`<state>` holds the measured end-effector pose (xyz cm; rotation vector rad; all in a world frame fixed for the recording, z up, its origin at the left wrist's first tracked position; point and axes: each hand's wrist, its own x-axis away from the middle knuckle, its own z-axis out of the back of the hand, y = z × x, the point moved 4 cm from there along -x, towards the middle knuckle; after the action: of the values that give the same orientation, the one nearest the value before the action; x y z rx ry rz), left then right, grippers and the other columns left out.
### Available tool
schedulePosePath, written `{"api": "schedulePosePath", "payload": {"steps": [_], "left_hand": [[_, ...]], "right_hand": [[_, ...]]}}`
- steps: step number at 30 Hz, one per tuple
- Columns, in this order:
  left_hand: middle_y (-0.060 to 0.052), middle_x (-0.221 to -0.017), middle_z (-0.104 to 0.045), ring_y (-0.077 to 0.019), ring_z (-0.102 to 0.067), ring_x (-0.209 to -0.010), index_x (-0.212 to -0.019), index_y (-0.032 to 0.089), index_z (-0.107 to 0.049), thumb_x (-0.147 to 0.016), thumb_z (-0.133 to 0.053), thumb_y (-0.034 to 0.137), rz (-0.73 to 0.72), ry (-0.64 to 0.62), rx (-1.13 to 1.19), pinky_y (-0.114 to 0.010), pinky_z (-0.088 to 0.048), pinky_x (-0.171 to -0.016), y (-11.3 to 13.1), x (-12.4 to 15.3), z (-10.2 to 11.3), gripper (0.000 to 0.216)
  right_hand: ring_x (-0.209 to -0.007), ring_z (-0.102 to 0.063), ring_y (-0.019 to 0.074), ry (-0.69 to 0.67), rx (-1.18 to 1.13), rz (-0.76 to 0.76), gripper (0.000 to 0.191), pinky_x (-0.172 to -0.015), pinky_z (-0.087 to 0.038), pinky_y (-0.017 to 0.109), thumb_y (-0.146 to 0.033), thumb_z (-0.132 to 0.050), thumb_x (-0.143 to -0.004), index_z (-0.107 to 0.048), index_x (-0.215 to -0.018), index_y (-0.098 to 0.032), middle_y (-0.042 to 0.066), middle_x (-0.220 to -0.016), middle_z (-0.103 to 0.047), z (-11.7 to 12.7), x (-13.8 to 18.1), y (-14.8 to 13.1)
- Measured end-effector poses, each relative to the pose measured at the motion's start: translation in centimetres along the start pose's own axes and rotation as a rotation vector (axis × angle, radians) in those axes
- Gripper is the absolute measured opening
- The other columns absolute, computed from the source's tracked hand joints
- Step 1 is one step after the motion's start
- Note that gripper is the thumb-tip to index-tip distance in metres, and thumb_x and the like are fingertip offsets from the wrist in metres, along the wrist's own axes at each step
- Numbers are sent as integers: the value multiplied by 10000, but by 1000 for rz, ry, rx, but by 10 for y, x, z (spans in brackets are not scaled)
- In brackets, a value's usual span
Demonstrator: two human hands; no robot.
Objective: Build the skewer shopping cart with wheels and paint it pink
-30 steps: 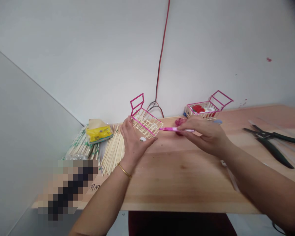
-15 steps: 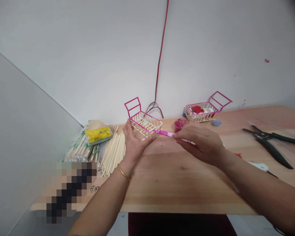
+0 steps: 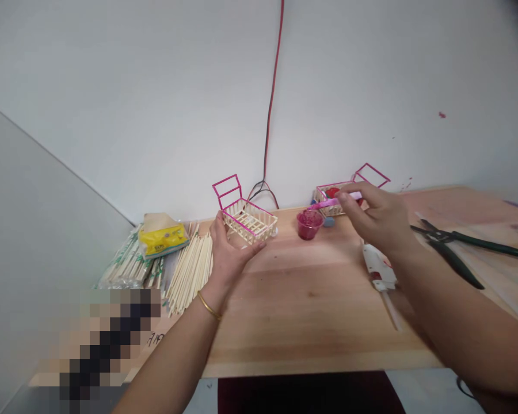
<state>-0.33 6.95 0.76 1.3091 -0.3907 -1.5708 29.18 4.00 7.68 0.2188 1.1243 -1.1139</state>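
My left hand [image 3: 228, 255] grips a small cart-shaped basket [image 3: 247, 217] made of pale sticks with pink-painted rims and a pink handle frame, holding it just above the wooden table [image 3: 311, 305]. My right hand [image 3: 377, 221] pinches a pink-stained paintbrush [image 3: 333, 201], its tip pointing left over a small cup of pink paint [image 3: 309, 223]. A second stick basket [image 3: 347, 187] with pink rims and red pieces inside stands behind my right hand by the wall.
Loose and bagged wooden sticks [image 3: 172, 267] lie at the table's left end, with a yellow tissue pack [image 3: 162, 236] on them. A glue gun [image 3: 382, 270] lies under my right wrist. Dark pliers [image 3: 457, 253] rest at the right. A red cable [image 3: 270, 109] hangs down the wall.
My right hand has drawn the brush away from the basket and moved right and back, over the paint cup. The left hand has lowered and levelled the basket slightly.
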Motion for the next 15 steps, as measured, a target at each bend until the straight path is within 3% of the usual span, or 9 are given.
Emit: {"api": "schedulePosePath", "payload": {"steps": [6,11,15], "left_hand": [[-175,-1440,-304,-353,-343,-1381,-1512,219,-167,-508,-872,526,-72,-52,-84,-547,-296,-1153,10,2,-1,1265],[-180,-1435,-317,-349,-340,-1377,-1508,197,-167,-517,-864,540,-107,-74,-128,-551,-302,-1150,11,3,-4,1259],[-182,-1430,-324,-357,-352,-1367,-1507,210,-170,-514,-867,540,-131,-71,-133,-572,-309,-1136,11,3,-4,1257]], "right_hand": [[-617,-610,190,-304,117,27,270,-564,-409,307,-352,-464,-928,-661,-814,-206,45,-694,-685,-36,1,31],[-822,-660,251,-439,175,58,289,-719,-427,361,-319,-456,-926,-706,-943,-177,103,-897,-747,-62,12,40],[-882,-660,270,-453,180,43,292,-779,-436,392,-315,-470,-922,-717,-959,-165,120,-920,-748,-67,15,45]]}}
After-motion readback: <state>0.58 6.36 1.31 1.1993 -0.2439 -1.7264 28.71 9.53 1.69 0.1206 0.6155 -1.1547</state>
